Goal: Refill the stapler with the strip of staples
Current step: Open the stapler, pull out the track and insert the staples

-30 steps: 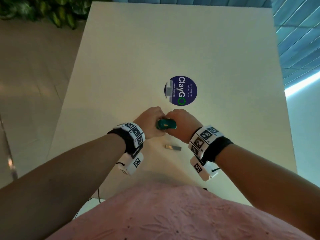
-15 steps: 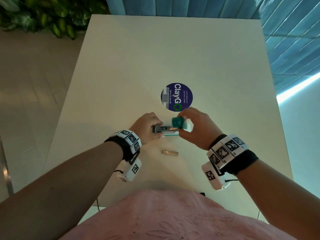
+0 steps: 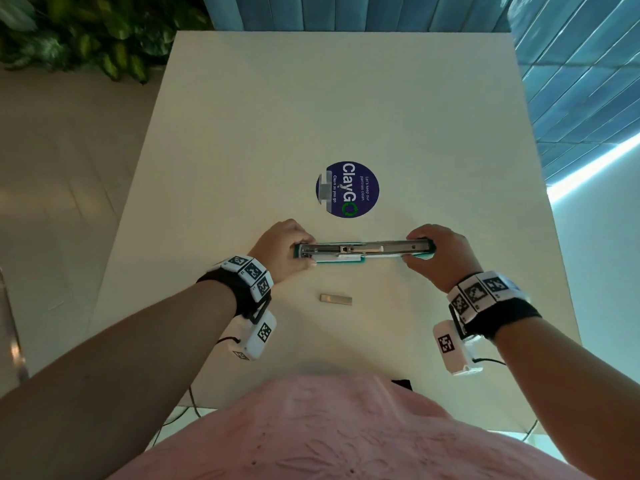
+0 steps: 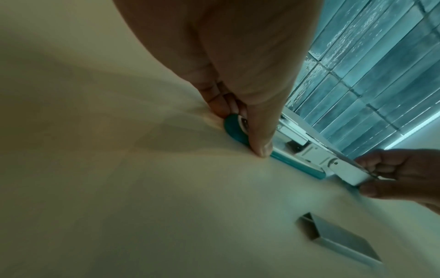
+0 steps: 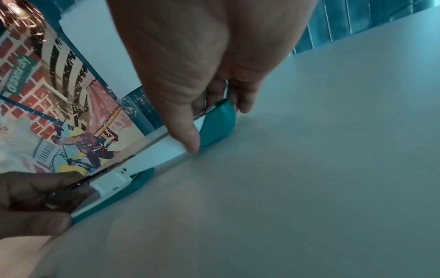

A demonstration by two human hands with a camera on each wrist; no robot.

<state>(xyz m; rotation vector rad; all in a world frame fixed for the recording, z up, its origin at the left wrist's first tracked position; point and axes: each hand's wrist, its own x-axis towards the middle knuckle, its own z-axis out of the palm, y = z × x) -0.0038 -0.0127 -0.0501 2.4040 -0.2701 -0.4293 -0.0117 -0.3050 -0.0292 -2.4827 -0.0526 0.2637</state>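
Observation:
The teal and white stapler (image 3: 363,251) lies unfolded flat on the cream table (image 3: 346,98), its metal staple channel facing up. My left hand (image 3: 285,249) pinches its left end, thumb on the near side; the same hand (image 4: 247,120) shows in the left wrist view holding the teal end of the stapler (image 4: 307,156). My right hand (image 3: 438,252) pinches the right end, the flipped-over top cover. In the right wrist view that hand (image 5: 214,116) holds the stapler (image 5: 166,150) between thumb and fingers. The strip of staples (image 3: 336,299) lies loose on the table nearer me, and the strip (image 4: 338,240) shows close up.
A round dark blue sticker (image 3: 347,189) is stuck to the table just beyond the stapler. Green plants (image 3: 86,36) stand past the far left corner. A blue tiled wall (image 3: 571,64) runs behind and to the right. Cables hang at the near table edge.
My right hand swung the stapler's top cover up and over to the right until the stapler lay fully unfolded. The left hand kept holding the base end. The staple strip has stayed put.

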